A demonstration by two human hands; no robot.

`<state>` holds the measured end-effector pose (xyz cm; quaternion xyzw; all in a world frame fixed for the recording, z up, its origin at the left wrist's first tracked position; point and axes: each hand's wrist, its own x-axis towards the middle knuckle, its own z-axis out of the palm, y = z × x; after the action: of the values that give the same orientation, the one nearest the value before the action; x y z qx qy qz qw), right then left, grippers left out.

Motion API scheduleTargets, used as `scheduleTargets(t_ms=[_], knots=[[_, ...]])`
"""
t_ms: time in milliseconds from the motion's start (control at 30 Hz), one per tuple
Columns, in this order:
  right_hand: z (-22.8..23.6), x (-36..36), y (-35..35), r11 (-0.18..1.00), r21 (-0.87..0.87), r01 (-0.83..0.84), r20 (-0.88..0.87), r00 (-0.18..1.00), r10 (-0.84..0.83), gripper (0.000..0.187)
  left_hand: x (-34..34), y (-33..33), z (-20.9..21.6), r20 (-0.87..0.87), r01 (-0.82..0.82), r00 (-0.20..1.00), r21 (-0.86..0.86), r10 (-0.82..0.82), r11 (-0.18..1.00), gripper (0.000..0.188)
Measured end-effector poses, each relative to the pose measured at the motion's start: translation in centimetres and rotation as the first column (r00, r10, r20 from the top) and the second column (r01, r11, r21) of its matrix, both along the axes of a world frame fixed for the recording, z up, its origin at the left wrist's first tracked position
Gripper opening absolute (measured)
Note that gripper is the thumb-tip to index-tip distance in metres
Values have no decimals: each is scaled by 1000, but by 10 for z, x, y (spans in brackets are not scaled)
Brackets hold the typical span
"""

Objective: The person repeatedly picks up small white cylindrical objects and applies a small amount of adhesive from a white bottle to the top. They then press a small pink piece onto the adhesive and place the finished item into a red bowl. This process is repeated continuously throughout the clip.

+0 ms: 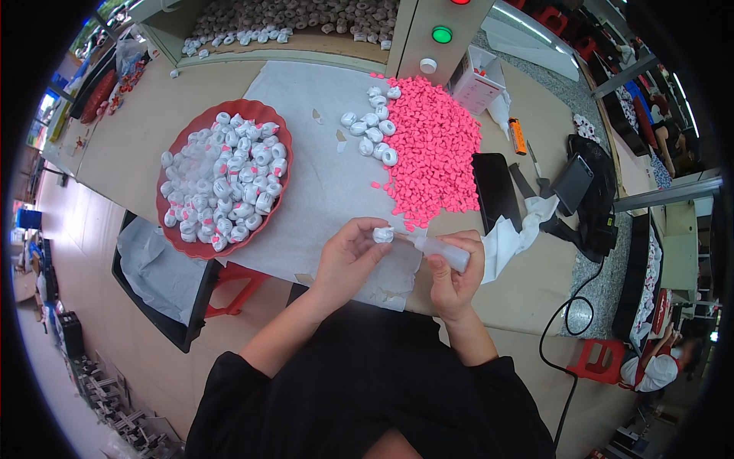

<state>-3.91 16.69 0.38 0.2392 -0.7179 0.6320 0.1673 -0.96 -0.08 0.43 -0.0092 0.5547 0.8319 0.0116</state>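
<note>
My left hand pinches a small white rounded piece between thumb and fingers, just over the table's near edge. In my right hand is a translucent squeeze bottle, tilted so that its thin nozzle points at the white piece; whether the tip touches it I cannot tell. Beyond my hands a heap of small pink pieces lies on white paper. Several loose white pieces lie along the heap's left side. To the left, a red scalloped bowl holds many white pieces, some showing pink bits.
Right of the heap lie a black phone, crumpled white tissue, an orange packet and a knife. A carton stands behind. A black paper-lined tray sits lower left. Another person is far right.
</note>
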Motion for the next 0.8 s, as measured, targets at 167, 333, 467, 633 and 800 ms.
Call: scheduleTargets(t_ms=[167,333,467,633,800], knots=[[3,-1,0,1000,10,-1,-25,1000,1,25,0,0,2,14,-2,1000,5,2,1000,27],[4,-1,0,1000,7,3,-7,1000,-3,23,0,-1,-1,4,-15,1000,-3,15,1000,27],[2,-1,1,1000,-1,-3,19,1000,3,22,0,0,-3,7,-17,1000,20,17,1000,27],[2,2,1,999,-52,-13,93,996,17,22,0,-1,-6,-3,-21,1000,-20,21,1000,28],[2,2,0,998,-52,-18,104,994,24,22,0,-1,-5,2,-12,1000,-19,12,1000,28]])
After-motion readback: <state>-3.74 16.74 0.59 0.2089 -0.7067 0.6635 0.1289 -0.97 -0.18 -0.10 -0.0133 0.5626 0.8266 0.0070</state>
